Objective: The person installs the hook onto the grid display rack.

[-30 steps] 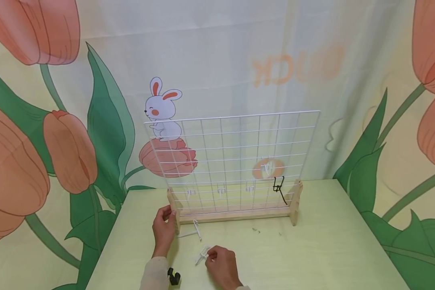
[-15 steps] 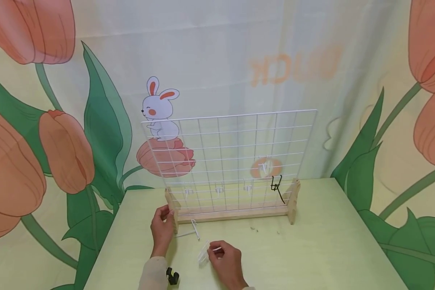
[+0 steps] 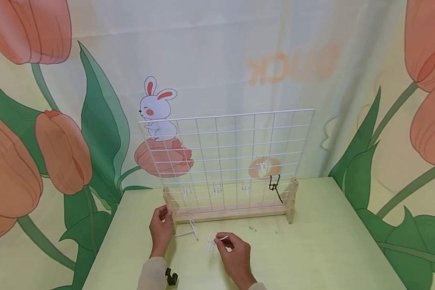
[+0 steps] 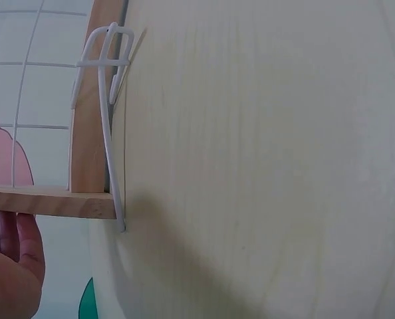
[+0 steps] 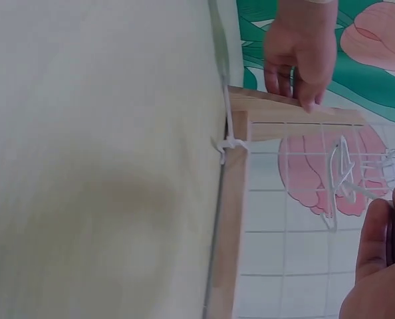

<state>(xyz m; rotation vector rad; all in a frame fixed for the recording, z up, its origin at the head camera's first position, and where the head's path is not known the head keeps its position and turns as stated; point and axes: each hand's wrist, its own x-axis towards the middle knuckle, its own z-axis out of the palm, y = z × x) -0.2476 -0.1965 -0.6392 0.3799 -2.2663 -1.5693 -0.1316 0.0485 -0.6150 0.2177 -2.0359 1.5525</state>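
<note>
A white wire grid panel [image 3: 226, 117] stands in a wooden base [image 3: 232, 216]. My left hand [image 3: 161, 230] grips the left wooden end piece [image 3: 169, 209], its fingers behind the wood in the left wrist view. In front of the base, my right hand [image 3: 237, 257] pinches a white wire hook [image 5: 344, 176] by its straight prong, with the forked part pointing away from the fingers. A second white hook [image 4: 103, 100] lies on the table by the left end piece. Several white hooks [image 3: 217, 188] and a black hook [image 3: 274, 187] hang on the grid's lower part.
Small bits [image 3: 252, 228] lie on the pale table [image 3: 311, 249] in front of the base. A black object [image 3: 171, 276] is beside the left sleeve. A curtain [image 3: 210, 60] printed with tulips and a rabbit hangs behind the table.
My right hand has lifted the white hook up and to the right, toward the grid, turning its forked end more upright. My left hand stays on the wooden end piece. The head view shifts slightly.
</note>
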